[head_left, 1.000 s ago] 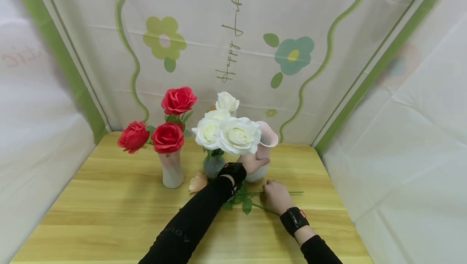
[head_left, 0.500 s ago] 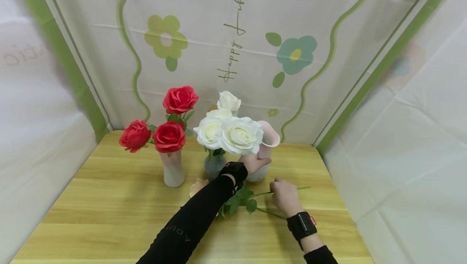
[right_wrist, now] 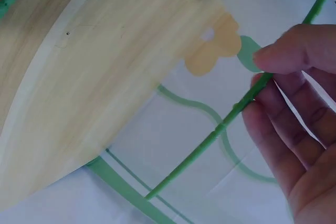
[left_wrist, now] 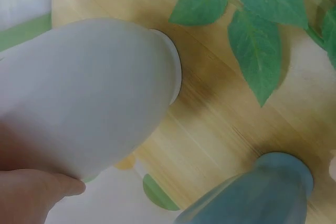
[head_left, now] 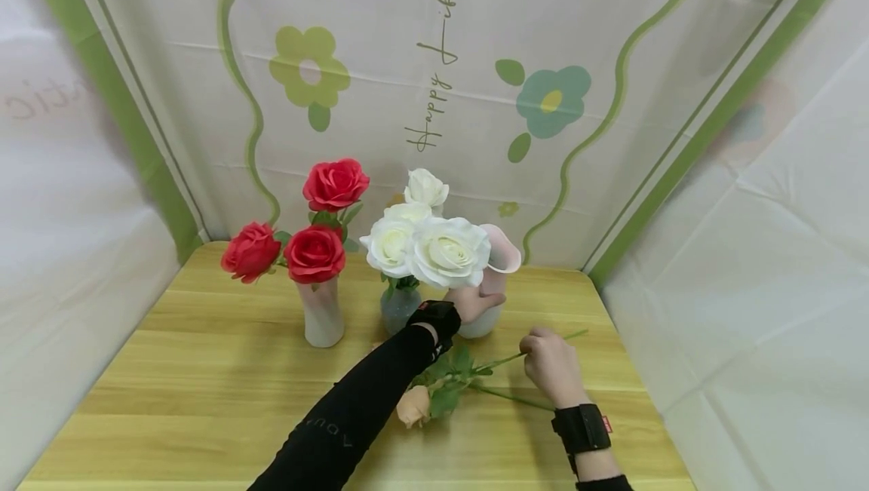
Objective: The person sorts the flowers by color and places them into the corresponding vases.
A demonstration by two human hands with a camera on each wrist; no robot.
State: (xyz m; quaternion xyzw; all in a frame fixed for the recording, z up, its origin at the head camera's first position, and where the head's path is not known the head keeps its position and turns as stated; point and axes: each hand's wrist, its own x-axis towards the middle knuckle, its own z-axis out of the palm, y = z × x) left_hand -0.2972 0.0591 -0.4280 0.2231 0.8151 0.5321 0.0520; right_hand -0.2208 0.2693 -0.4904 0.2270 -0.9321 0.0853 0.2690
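My left hand [head_left: 470, 304] grips a tall pink-and-white vase [head_left: 483, 321] with a flared, wavy mouth; in the left wrist view a digit presses the pale side of this vase [left_wrist: 100, 93]. Between thumb and fingertips, my right hand [head_left: 553, 366] pinches a green rose stem [right_wrist: 210, 139], its cut end pointing away to the right. That stem runs left to green leaves [head_left: 444, 393] in front of the vase. Beside the leaves is a peach rose [head_left: 413, 406]. A second stem [head_left: 512, 397] lies on the table below the held one. My left sleeve hides part of the flowers.
A blue-grey vase [head_left: 399, 310] with several white roses [head_left: 448, 252] stands just left of the gripped vase. Further left, a white-pink vase [head_left: 322, 317] holds red roses [head_left: 314, 255]. The wooden table [head_left: 170, 393] ends at a printed cloth backdrop [head_left: 380, 46].
My right hand has moved right and slightly toward me, drawing the stem along and lifting its cut end. A peach rose now shows on the near side of my left sleeve. The left hand stays put.
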